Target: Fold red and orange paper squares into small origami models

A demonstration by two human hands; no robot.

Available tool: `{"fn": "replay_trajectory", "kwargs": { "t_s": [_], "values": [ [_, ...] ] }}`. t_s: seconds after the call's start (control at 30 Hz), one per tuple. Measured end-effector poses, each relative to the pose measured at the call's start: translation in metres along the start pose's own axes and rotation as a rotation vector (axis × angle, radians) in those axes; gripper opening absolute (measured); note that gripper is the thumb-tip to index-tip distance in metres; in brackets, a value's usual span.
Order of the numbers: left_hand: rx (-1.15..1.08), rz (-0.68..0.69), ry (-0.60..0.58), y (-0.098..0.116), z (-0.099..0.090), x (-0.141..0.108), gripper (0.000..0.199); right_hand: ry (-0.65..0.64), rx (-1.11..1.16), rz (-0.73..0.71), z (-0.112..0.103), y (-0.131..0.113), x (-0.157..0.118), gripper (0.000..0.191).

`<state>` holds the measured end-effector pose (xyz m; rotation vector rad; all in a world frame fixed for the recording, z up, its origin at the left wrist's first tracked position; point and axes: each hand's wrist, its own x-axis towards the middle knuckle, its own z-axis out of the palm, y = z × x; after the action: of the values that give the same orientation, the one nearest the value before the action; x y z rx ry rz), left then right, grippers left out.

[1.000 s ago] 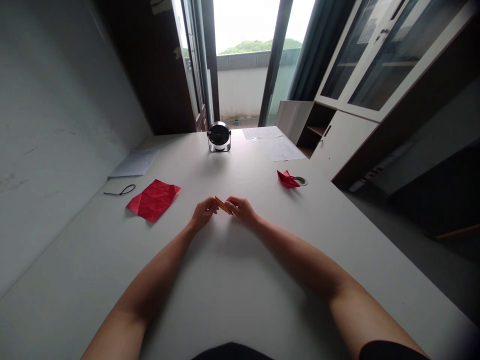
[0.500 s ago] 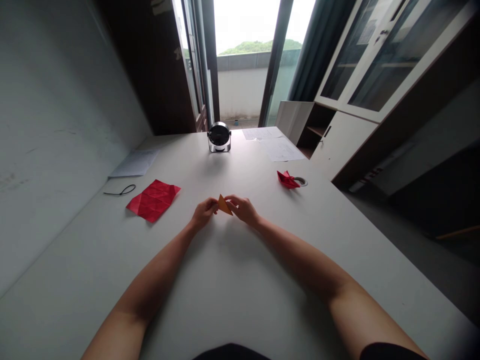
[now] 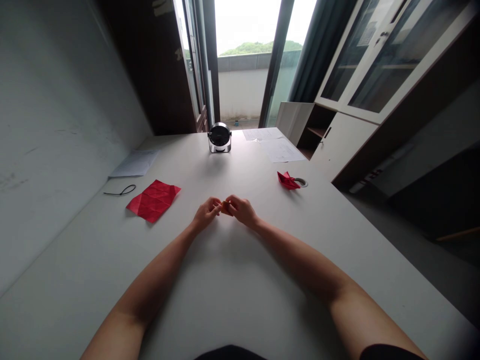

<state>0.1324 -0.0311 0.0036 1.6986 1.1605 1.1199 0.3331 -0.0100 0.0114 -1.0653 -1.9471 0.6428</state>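
Between my two hands is a small piece of folded orange paper point(image 3: 226, 208), partly covered by the fingers. My left hand point(image 3: 207, 212) pinches it from the left side. From the right, my right hand point(image 3: 242, 210) grips it, thumb and fingers closed around its edge. Both hands are close together just above the middle of the white table point(image 3: 240, 280). The exact shape of the fold is hidden by my fingertips.
A creased red sheet point(image 3: 153, 200) lies left, beside a black cable tie point(image 3: 122, 191). To the right, a folded red paper boat point(image 3: 287, 181) touches a roll of tape point(image 3: 301, 182). A round black-and-silver device point(image 3: 219, 137) stands at the back, with printed papers point(image 3: 283, 149) nearby.
The orange paper showed as a pointed triangle before; now less of it is visible. My left fingers have moved up over its top, and the two hands have come closer together.
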Motion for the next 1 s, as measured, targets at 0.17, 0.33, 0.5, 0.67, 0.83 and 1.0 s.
{"fn": "replay_trajectory", "kwargs": {
  "t_s": [0.17,0.33,0.5,0.67,0.83,1.0],
  "values": [
    [-0.038,-0.021,-0.039,0.005,0.001,-0.001,0.037,-0.002,0.137,0.061,0.003,0.001,0.001,0.014],
    [-0.227,-0.021,-0.009,-0.003,-0.001,0.005,0.025,-0.065,0.588,0.109,0.007,0.008,0.007,0.016],
    [-0.27,-0.029,0.001,0.001,-0.005,0.005,0.017,-0.102,0.704,0.12,0.003,0.008,0.009,0.015],
    [-0.199,-0.013,0.04,0.001,-0.003,0.003,0.02,-0.074,0.579,0.125,0.007,0.015,0.009,0.029],
    [-0.062,0.025,0.143,0.001,0.001,0.002,0.026,-0.045,0.403,0.089,0.014,0.022,0.009,0.038],
    [0.132,0.078,0.189,0.01,0.0,-0.002,0.015,-0.066,0.215,0.031,0.007,0.011,0.005,0.028]
  ]
}}
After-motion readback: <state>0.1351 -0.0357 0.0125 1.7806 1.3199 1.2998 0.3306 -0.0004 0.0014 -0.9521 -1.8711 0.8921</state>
